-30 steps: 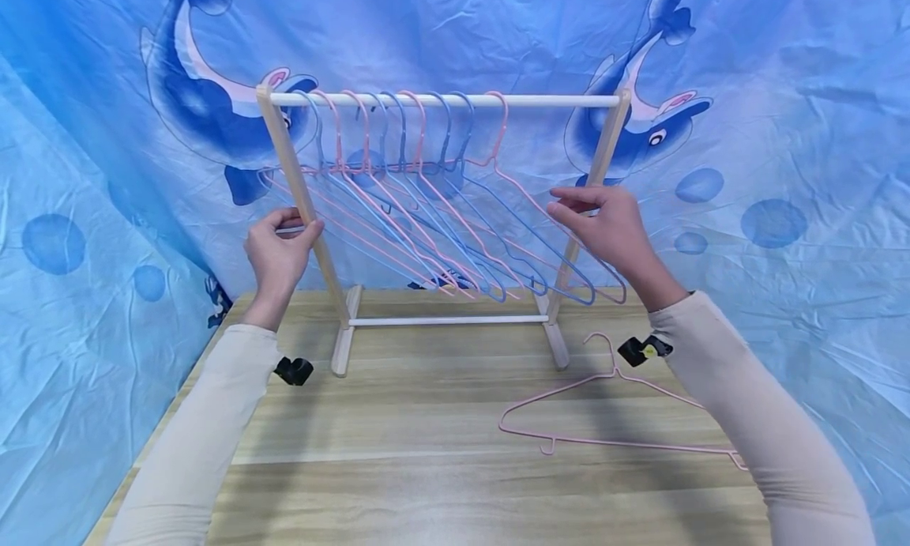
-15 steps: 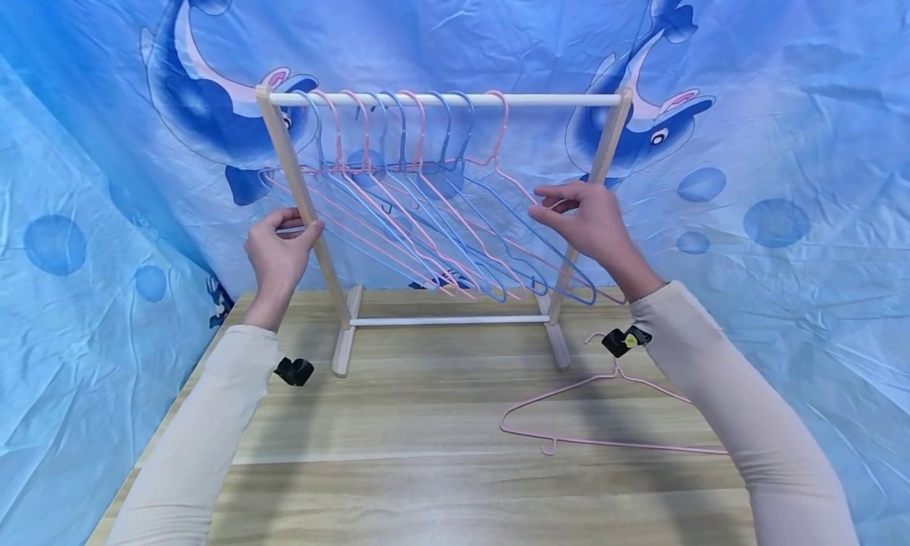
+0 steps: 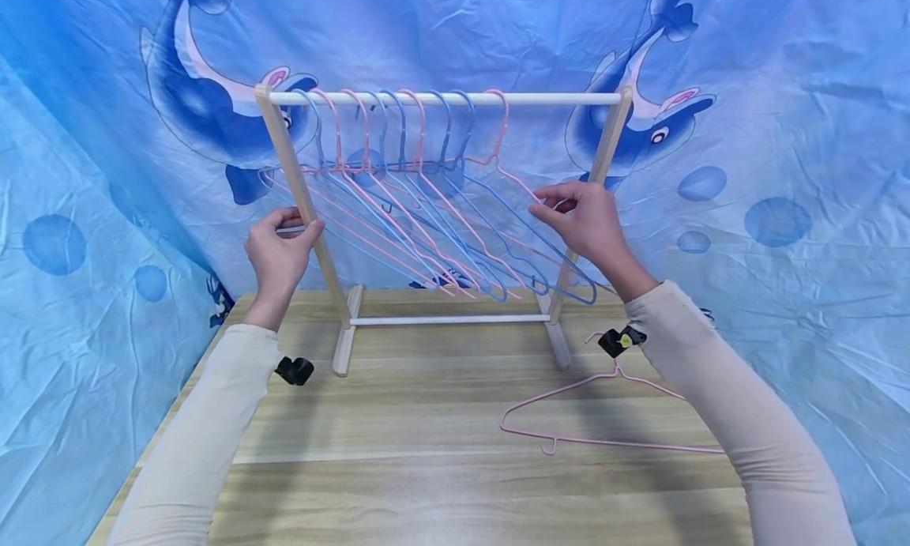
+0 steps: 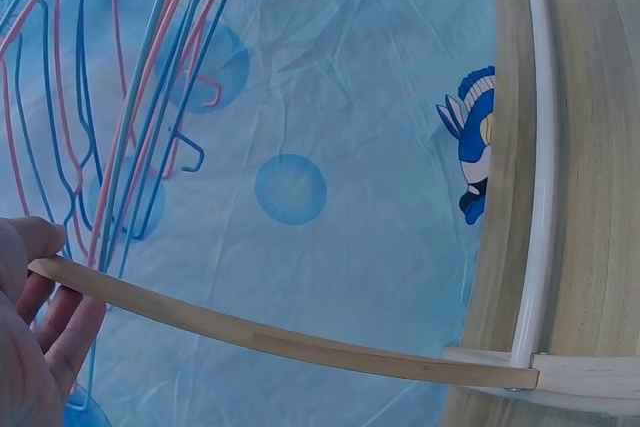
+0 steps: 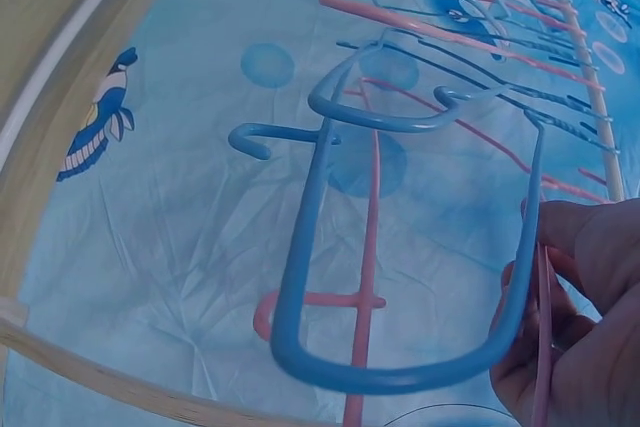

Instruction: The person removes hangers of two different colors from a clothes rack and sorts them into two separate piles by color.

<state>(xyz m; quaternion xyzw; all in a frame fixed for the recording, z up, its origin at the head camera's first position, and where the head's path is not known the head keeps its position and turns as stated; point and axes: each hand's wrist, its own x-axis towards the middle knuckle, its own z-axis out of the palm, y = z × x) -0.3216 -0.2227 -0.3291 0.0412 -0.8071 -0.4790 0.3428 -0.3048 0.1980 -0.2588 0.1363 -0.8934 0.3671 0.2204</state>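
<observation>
In the head view my left hand (image 3: 279, 246) holds the left wooden post (image 3: 287, 155) of a small clothes rack between thumb and fingers. The left wrist view shows the thumb on one side of that post (image 4: 250, 332) and the fingers on the other. At the right, my right hand (image 3: 588, 218) pinches the sloping arm of a pink clothes hanger (image 3: 503, 135), the rightmost on the white rail (image 3: 554, 99). A blue hanger (image 5: 400, 379) hangs just beside these fingers in the right wrist view. Part of the pink hanger is hidden behind the hand.
Several pink and blue hangers (image 3: 419, 135) hang to the left along the rail. Another pink hanger (image 3: 569, 387) lies on the wooden table (image 3: 398, 467), partly under the right sleeve. A white lower bar (image 3: 448, 321) joins the rack's feet. Blue dolphin-print cloth (image 3: 455, 24) stands behind.
My right hand has moved left along the rightmost pink hanger, and its fingers now pinch the hanger's arm. My left hand stays on the post.
</observation>
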